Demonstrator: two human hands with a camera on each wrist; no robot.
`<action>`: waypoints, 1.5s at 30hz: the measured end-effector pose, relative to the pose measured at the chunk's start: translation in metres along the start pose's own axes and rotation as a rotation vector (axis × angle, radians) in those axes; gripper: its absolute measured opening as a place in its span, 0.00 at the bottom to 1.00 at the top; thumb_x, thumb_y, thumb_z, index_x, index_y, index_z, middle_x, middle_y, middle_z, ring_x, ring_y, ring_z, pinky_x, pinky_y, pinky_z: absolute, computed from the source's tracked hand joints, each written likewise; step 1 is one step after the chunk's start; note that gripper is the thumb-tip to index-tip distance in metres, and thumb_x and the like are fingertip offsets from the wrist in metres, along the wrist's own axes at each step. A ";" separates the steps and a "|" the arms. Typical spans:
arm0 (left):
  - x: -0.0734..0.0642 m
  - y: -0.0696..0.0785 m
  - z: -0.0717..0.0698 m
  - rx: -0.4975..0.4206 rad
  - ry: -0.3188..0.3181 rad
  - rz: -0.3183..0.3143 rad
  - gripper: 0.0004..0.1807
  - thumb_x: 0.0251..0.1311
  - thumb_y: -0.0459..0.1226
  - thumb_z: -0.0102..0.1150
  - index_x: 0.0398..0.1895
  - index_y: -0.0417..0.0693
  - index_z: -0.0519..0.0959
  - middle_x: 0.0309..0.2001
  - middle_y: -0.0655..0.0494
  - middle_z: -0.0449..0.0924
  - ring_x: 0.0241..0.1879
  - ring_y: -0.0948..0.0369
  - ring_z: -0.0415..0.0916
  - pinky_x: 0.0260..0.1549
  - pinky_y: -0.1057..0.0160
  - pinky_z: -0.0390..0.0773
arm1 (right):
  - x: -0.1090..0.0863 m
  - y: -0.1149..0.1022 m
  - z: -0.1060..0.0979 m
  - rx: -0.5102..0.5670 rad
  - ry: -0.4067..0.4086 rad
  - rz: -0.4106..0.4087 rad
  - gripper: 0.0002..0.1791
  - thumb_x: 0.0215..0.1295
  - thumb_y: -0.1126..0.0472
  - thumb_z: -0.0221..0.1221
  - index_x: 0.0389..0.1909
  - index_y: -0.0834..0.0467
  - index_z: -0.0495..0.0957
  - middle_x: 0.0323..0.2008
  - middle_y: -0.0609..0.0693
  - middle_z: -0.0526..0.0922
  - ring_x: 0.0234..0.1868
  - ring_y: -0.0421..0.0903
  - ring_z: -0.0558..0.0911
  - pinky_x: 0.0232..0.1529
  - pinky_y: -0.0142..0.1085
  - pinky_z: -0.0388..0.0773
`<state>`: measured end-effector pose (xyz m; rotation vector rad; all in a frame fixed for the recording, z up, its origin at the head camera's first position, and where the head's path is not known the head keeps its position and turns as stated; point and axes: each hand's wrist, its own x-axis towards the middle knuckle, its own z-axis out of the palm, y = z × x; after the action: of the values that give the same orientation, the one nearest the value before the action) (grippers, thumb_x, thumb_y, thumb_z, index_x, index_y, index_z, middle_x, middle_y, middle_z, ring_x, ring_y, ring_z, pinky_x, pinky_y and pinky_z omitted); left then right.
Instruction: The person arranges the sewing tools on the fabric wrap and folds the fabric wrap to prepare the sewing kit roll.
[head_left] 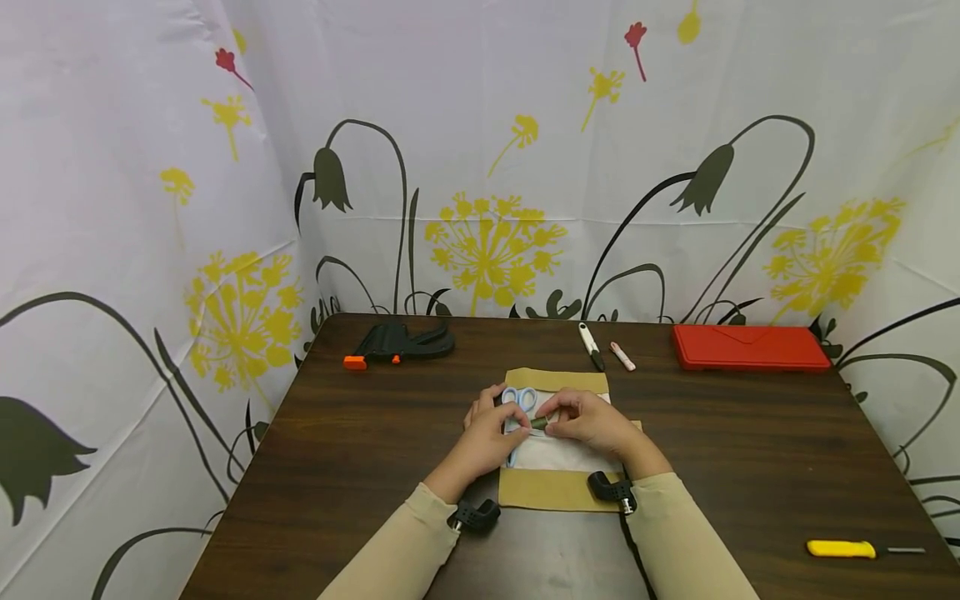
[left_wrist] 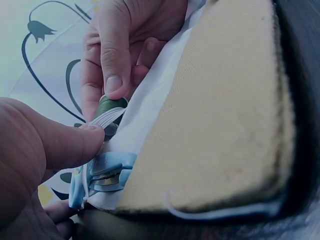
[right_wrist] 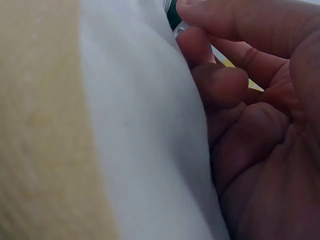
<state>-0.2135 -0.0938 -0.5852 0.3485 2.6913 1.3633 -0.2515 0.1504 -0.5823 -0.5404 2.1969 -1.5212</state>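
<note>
A tan and white fabric organizer (head_left: 558, 492) lies unfolded on the table under both hands. My right hand (head_left: 592, 419) pinches a spool of dark green thread (left_wrist: 106, 105) between thumb and fingers. Across the spool runs a white elastic band (left_wrist: 112, 116), which my left hand (head_left: 487, 435) pinches at its edge with the thumb. Light blue scissors (left_wrist: 111, 162) sit on the organizer's left side, beside the left fingers. In the right wrist view, fingers hide most of the spool, and white cloth (right_wrist: 145, 125) fills the middle.
A black clamp with orange tips (head_left: 401, 342) lies at the back left. Behind the organizer are a white and black pen-shaped tool (head_left: 591, 345) and a small white and pink item (head_left: 622, 356). A red case (head_left: 750, 348) is back right, a yellow-handled screwdriver (head_left: 842, 548) front right.
</note>
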 end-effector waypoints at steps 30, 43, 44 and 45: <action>-0.003 0.012 -0.005 0.011 0.022 0.008 0.08 0.72 0.36 0.69 0.33 0.55 0.82 0.82 0.37 0.60 0.76 0.35 0.60 0.75 0.25 0.49 | 0.003 -0.005 0.002 -0.154 -0.053 -0.109 0.13 0.77 0.66 0.65 0.52 0.47 0.91 0.45 0.49 0.84 0.39 0.44 0.76 0.38 0.32 0.74; -0.001 0.010 0.000 0.014 0.045 -0.016 0.10 0.69 0.38 0.69 0.30 0.60 0.81 0.82 0.39 0.61 0.77 0.36 0.60 0.77 0.27 0.47 | 0.002 -0.008 0.005 -0.129 -0.030 -0.058 0.15 0.69 0.59 0.74 0.54 0.52 0.88 0.40 0.51 0.84 0.33 0.43 0.75 0.33 0.31 0.73; -0.002 0.010 0.000 0.014 0.048 -0.012 0.10 0.69 0.38 0.69 0.30 0.60 0.81 0.82 0.39 0.61 0.77 0.36 0.60 0.77 0.27 0.47 | 0.003 -0.008 0.005 -0.141 -0.032 -0.070 0.15 0.68 0.59 0.75 0.54 0.52 0.89 0.42 0.51 0.85 0.33 0.43 0.75 0.34 0.32 0.73; -0.002 0.010 0.001 0.014 0.050 -0.008 0.10 0.69 0.38 0.69 0.30 0.60 0.80 0.82 0.38 0.61 0.77 0.35 0.60 0.77 0.27 0.47 | 0.003 -0.007 0.006 -0.156 -0.032 -0.083 0.15 0.68 0.59 0.75 0.54 0.50 0.90 0.43 0.50 0.86 0.34 0.43 0.75 0.35 0.31 0.74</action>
<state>-0.2100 -0.0882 -0.5778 0.3085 2.7408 1.3698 -0.2505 0.1419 -0.5774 -0.7085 2.3072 -1.3783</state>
